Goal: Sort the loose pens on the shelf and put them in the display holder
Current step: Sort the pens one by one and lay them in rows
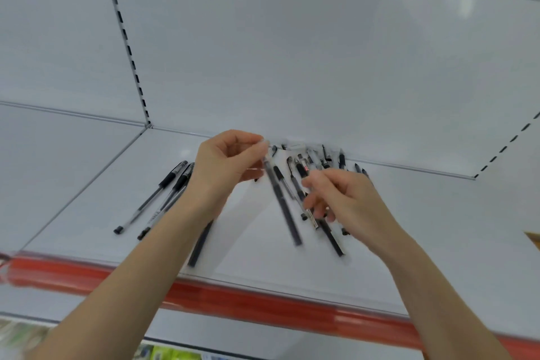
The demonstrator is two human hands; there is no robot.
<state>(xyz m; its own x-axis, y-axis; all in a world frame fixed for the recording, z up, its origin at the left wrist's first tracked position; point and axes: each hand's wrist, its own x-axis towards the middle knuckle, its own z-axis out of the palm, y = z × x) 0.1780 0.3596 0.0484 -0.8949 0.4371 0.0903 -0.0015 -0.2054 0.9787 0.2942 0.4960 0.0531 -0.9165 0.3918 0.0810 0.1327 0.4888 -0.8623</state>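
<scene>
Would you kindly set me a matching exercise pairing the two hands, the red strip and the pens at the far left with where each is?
1 left hand
2 right hand
3 red strip
4 far-left pens

a along the shelf front edge
b pinching a dark pen near its top
c lying flat, side by side
d fingers curled over the pen pile

Pairs: 1-b, 2-d, 3-a, 4-c.

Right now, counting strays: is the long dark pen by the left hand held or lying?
Held: the left hand pinches the long dark pen at its top.
</scene>
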